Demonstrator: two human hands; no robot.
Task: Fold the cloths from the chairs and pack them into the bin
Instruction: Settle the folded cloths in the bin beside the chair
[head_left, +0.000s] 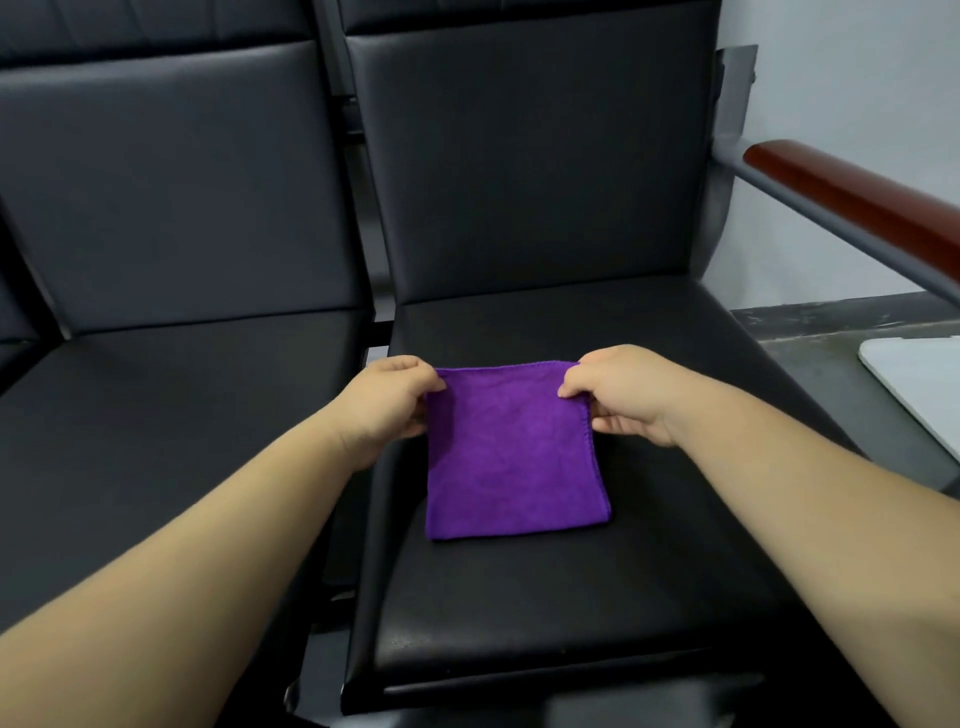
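- Black padded chairs stand side by side; the right chair's seat (649, 597) bears a folded purple cloth (511, 457).
- Left hand (395, 405) pinches the cloth's far left corner.
- Right hand (623, 395) pinches its far right corner.
- Both far corners are lifted slightly; the near edge lies flat.

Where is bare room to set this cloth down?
The left seat is bare. On the right seat, room lies between the purple cloth and the front edge. Crowded at the cloth's far corners, which the left hand and right hand pinch.
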